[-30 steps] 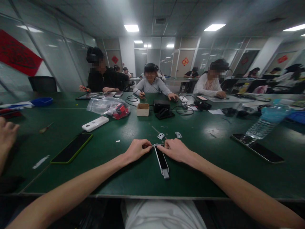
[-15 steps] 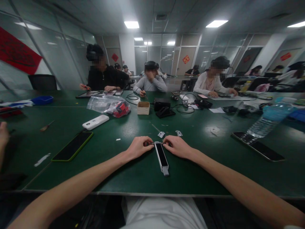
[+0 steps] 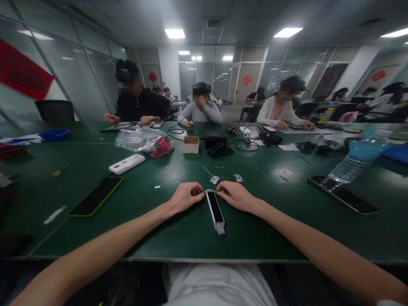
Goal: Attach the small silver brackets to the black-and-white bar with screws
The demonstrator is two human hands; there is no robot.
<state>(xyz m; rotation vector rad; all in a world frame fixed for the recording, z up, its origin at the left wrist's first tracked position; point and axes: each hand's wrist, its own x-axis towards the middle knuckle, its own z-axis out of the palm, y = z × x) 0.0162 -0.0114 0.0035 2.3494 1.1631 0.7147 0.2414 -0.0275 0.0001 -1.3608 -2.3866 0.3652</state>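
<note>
A narrow white device with a dark inside lies lengthwise on the green table right in front of me. My left hand and my right hand rest on the table on either side of its far end. Both have their fingers curled and pinched together at that end, on a small part too tiny to name. Two small metal plates and a few tiny screws lie just beyond my hands.
A green-cased phone and a white device lie to the left. A phone and a water bottle are on the right. A plastic bag, a small box and cables sit farther back. Three people sit opposite.
My hands shifted slightly apart at the device's far end, uncovering it. A neighbour's hand at the left edge has withdrawn out of view. The person opposite raised a hand to the head.
</note>
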